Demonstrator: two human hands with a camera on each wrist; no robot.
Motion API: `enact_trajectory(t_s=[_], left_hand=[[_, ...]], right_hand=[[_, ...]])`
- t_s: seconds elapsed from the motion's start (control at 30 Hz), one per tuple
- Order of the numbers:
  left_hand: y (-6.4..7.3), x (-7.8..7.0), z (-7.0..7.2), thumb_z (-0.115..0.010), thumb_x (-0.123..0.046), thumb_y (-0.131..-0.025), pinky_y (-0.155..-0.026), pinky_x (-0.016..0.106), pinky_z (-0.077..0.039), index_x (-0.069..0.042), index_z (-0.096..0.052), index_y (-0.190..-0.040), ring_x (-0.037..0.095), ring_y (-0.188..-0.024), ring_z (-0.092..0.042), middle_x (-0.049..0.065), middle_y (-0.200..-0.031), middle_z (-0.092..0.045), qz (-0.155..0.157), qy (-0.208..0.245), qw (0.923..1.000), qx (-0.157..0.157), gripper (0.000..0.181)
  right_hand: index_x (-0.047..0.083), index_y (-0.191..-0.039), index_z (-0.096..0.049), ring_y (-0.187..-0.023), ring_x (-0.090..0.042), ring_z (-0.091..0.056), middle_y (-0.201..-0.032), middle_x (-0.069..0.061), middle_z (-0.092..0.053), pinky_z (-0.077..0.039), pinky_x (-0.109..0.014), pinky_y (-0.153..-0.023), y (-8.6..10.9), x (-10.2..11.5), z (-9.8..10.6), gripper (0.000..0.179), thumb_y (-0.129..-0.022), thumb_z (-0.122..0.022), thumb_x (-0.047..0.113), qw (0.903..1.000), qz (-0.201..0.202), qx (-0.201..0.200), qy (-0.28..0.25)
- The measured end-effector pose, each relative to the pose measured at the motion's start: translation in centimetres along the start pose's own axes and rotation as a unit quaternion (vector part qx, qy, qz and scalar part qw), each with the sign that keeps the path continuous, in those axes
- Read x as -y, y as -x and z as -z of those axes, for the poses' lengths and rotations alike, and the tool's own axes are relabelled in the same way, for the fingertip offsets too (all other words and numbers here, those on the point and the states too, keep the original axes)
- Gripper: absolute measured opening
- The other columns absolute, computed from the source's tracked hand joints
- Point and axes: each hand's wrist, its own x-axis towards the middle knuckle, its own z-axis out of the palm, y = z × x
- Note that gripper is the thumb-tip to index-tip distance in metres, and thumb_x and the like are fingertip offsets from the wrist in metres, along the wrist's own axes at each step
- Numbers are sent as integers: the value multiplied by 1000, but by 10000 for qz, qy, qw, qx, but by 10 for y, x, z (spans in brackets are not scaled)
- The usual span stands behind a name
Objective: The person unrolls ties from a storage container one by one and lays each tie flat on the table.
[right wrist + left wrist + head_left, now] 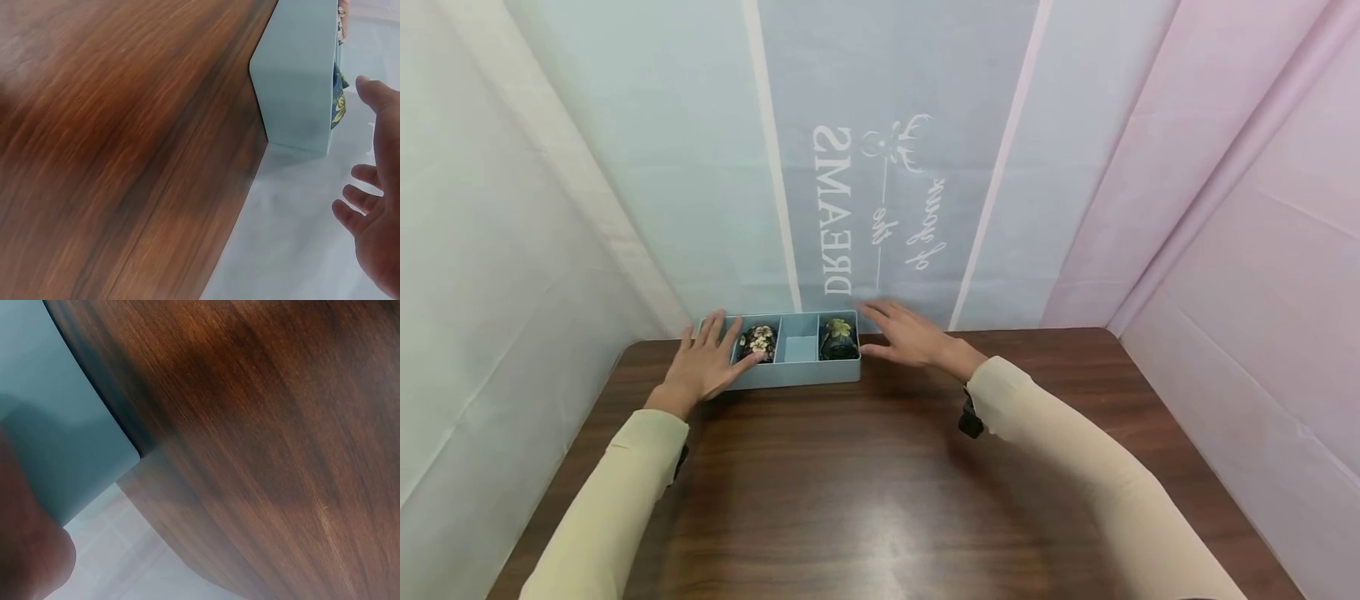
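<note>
A light blue divided box sits at the back edge of the table, its compartments in a row. One compartment holds a dark bundle with pale flowers; the rightmost holds a dark green-blue bundle with a leaf print. My left hand lies spread over the box's left end, hiding what is in that compartment, with the thumb reaching to the flowered bundle. At the opposite end, my right hand has its fingers extended and apart, fingertips right at the box's right wall.
The dark brown wooden table spreads out in front of the box. Behind it hangs a grey-blue curtain with mirrored white lettering, and pale fabric walls close in the sides.
</note>
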Motion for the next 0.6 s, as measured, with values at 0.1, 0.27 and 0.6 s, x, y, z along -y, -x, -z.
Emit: enact_trajectory(t_s=[0.1, 0.27, 0.6], left_hand=[[-2, 1, -2, -27, -79, -103, -126, 70, 6, -8, -7, -171, 47, -162, 3, 27, -175, 6, 2, -13, 10000, -20, 101], [-3, 3, -5, -28, -80, -102, -126, 70, 6, -9, -9, -171, 46, -162, 2, 26, -175, 5, -17, 59, 9999, -84, 101], [-2, 4, -7, -28, -81, -102, -126, 69, 7, -10, -8, -172, 46, -162, 3, 26, -176, 5, 22, 78, 9999, -122, 102]], right_hand=[[9, -168, -30, -153, -36, -39, -167, -17, -39, -37, -52, -124, -4, 3, 0, 83, -105, -61, 55, 10000, 11, 25, 70], [10, -167, -33, -152, -34, -42, -166, -16, -41, -38, -51, -123, -11, 6, -1, 82, -104, -63, 53, 9999, 72, 63, 31], [8, -161, -45, -143, -31, -53, -159, -15, -51, -45, -48, -118, -32, 7, -5, 73, -102, -72, 41, 9984, 523, -7, -226]])
